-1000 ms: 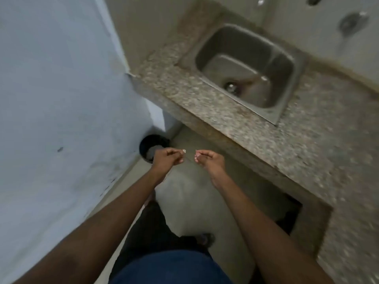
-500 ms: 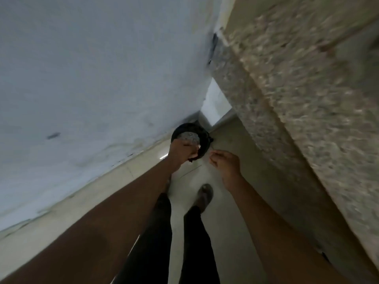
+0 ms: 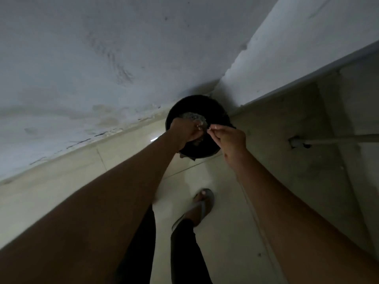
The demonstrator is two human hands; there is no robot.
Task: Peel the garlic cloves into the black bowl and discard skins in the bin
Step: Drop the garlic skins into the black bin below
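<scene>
A round black bin stands on the floor in the corner where two walls meet, with crumpled grey rubbish inside. Both my hands are held over its open top. My left hand has its fingers curled, and something small and pale shows at the fingertips, likely garlic skin. My right hand pinches a small pale bit between thumb and fingers right beside the left hand. The black bowl and the garlic cloves are out of view.
A pale wall runs along the left. The underside of the counter with a pipe lies to the right. My foot in a sandal stands on the tiled floor below the bin.
I have bent down from the sink counter toward the floor. The bin has grown large in view, and both hands have moved from beside it to over its opening.
</scene>
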